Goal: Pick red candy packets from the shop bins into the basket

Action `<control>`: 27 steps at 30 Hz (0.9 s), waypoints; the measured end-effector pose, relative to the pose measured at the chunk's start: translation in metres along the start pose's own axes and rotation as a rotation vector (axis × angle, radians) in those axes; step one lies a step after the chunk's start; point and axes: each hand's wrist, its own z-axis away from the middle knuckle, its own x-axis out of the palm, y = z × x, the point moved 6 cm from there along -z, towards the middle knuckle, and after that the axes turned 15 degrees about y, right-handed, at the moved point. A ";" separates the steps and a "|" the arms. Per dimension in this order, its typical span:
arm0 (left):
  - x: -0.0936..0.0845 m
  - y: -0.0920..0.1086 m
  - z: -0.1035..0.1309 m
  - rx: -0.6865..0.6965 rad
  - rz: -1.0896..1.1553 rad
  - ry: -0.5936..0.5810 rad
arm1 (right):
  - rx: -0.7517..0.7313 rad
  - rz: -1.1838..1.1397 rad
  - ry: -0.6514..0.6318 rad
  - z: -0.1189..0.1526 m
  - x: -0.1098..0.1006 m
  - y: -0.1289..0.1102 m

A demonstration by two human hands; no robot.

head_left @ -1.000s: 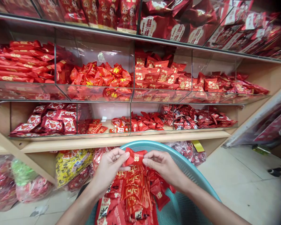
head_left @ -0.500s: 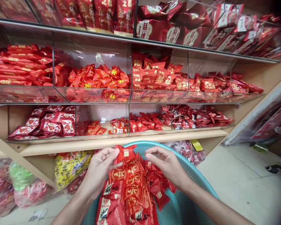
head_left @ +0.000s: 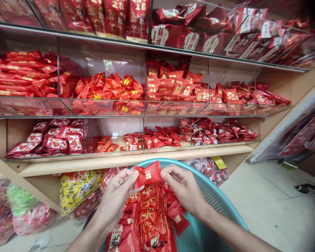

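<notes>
A red wrapped candy (head_left: 148,174) with gold lettering is stretched level between my two hands, above a teal plastic basket (head_left: 220,196). My left hand (head_left: 120,190) pinches its left end between thumb and fingers. At the opposite end, the thumb and forefinger of my right hand (head_left: 185,185) are closed on the wrapper's edge. Beneath it, rows of red packets (head_left: 148,217) with gold and black lettering fill the near part of the basket. Loose red candies (head_left: 177,217) lie beside them, below my right hand.
Shelves with clear dividers rise in front, holding red candies (head_left: 162,136) and heart-printed packets (head_left: 55,136). Under the bottom shelf board (head_left: 94,162) sit a yellow bag (head_left: 80,189) and other plastic bags (head_left: 28,210). Tiled floor (head_left: 278,206) shows at right.
My right hand has moved left and taken the candy's right end, where before it was apart from it. The candy has shifted slightly right and now lies more level.
</notes>
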 end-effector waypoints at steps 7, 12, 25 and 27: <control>-0.002 -0.003 0.001 -0.007 0.042 0.066 | 0.428 -0.371 -0.003 0.009 0.009 0.021; -0.007 0.027 0.018 0.639 -0.380 0.061 | 0.767 -0.490 -0.202 0.021 0.011 0.032; 0.001 0.008 0.069 1.713 -1.098 -0.338 | 0.754 -0.500 -0.356 0.032 0.005 0.023; 0.001 0.009 0.067 1.685 -1.092 -0.343 | 0.739 -0.516 -0.350 0.032 0.006 0.021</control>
